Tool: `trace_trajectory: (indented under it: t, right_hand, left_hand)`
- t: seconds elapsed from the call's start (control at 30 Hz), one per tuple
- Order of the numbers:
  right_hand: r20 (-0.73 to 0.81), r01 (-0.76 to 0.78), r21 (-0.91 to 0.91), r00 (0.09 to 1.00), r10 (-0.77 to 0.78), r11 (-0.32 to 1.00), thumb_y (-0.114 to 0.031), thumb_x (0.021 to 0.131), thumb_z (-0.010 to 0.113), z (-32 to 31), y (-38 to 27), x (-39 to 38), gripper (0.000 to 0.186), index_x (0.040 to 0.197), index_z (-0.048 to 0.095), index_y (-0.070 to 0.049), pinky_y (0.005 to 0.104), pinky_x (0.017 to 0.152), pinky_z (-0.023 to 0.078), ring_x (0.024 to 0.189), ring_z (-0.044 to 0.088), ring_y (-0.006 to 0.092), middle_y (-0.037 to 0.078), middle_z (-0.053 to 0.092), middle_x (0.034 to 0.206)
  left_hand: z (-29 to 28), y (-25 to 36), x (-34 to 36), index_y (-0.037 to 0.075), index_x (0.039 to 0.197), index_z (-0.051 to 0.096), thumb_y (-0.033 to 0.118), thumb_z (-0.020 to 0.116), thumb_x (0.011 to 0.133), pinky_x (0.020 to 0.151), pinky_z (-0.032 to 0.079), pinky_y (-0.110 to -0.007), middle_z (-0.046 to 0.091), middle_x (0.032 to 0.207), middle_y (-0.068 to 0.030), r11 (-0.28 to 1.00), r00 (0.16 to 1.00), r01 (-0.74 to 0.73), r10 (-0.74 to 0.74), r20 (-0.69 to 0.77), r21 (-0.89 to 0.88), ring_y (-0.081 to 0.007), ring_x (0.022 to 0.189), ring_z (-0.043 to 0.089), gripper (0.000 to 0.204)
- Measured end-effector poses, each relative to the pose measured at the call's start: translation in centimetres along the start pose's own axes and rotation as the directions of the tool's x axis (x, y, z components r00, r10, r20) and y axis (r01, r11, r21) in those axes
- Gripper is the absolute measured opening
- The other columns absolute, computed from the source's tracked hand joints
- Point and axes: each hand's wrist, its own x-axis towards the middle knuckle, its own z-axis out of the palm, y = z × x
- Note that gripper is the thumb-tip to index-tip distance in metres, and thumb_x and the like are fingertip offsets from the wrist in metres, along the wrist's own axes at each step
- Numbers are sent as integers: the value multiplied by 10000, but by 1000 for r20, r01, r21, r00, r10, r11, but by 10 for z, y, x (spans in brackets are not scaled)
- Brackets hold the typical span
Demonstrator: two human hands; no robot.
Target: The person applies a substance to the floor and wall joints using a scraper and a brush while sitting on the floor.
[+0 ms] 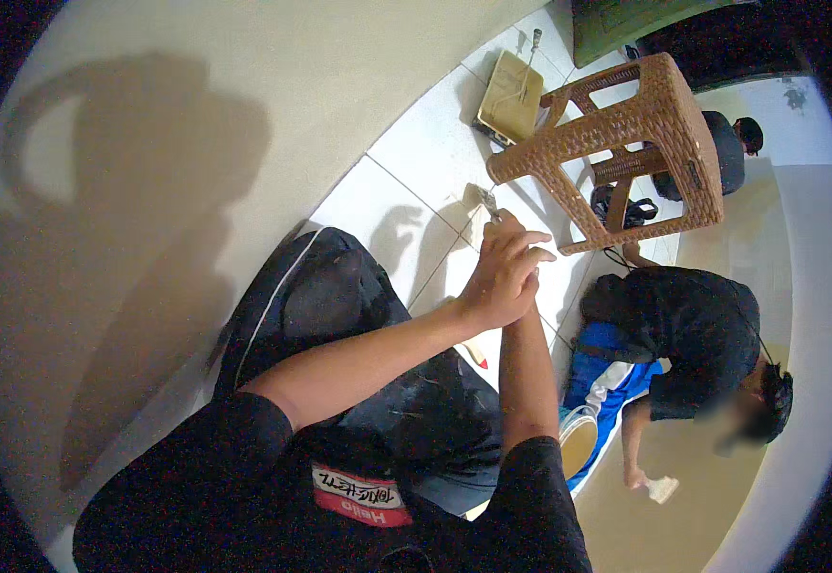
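Observation:
My left hand (504, 275) lies across my right hand, its fingers loosely spread and apparently holding nothing. Largely hidden beneath it, my right hand (502, 225) closes around a small flat tool (483, 200) with a metallic part, which points away from me over the white tiles. Whether this is a brush or a scraper I cannot tell. Below my crossed hands, a pale object with a red end (477, 355) shows between my forearms, partly covered. A tub of beige paint (578, 441) stands just right of my right forearm.
A brown woven stool (647, 113) stands ahead to the right. Beyond my hands is a beige paint tray (511, 97) with a roller rod. At right, a crouching person in black (688, 310) holds a wide brush (662, 489) against the wall. A beige wall (339, 76) rises at left.

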Motion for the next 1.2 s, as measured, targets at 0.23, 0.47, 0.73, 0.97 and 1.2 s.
trace_trajectory:
  t: [0.23, 0.47, 0.73, 0.97, 1.2]
  right_hand:
    - [19, 74, -71, 997, -73, 995, -191, 778, 596, 13, -28, -5, 147, 740, 642, -58, 436, 537, 477, 596, 624, 313, 160, 653, 696]
    - [-49, 214, -337, 969, -244, 917, -204, 751, 604, 23, -62, -38, 180, 608, 624, -97, 455, 479, 454, 512, 585, 287, 131, 630, 620]
    - [-52, 111, -174, 991, -122, 978, -167, 764, 581, 18, -32, -30, 174, 608, 625, -104, 454, 471, 435, 492, 565, 261, 134, 629, 609]
    - [-32, 68, -84, 997, -71, 994, -159, 764, 577, 8, -39, -17, 159, 629, 629, -92, 456, 481, 444, 501, 573, 273, 146, 631, 617]
    - [-14, 65, -61, 998, -66, 996, -151, 764, 573, 6, -45, -28, 147, 649, 632, -81, 457, 491, 453, 511, 581, 285, 158, 632, 626]
  left_hand:
    - [-2, 7, 3, 82, 992, 617, 0, 579, 734, 917, 397, -464, 581, 1171, -101, 999, 999, 22, -23, 38, 24, -318, 1056, 549, 274]
    - [-12, 4, 7, 102, 959, 636, 5, 576, 741, 875, 419, -443, 601, 1142, -72, 995, 991, 101, -102, 82, 19, -283, 1062, 557, 246]
    - [-3, -1, 14, 97, 953, 632, -5, 552, 760, 868, 401, -435, 615, 1109, -72, 995, 998, 66, -66, 5, -72, -280, 1045, 564, 232]
    - [-10, 5, 22, 89, 936, 635, -14, 550, 750, 860, 403, -436, 629, 1053, -95, 996, 998, 29, -34, -60, -78, -287, 990, 580, 229]
    - [-9, 1, 22, 64, 922, 645, -19, 551, 741, 846, 432, -424, 624, 1049, -100, 996, 998, 54, -56, -31, -67, -297, 985, 573, 220]
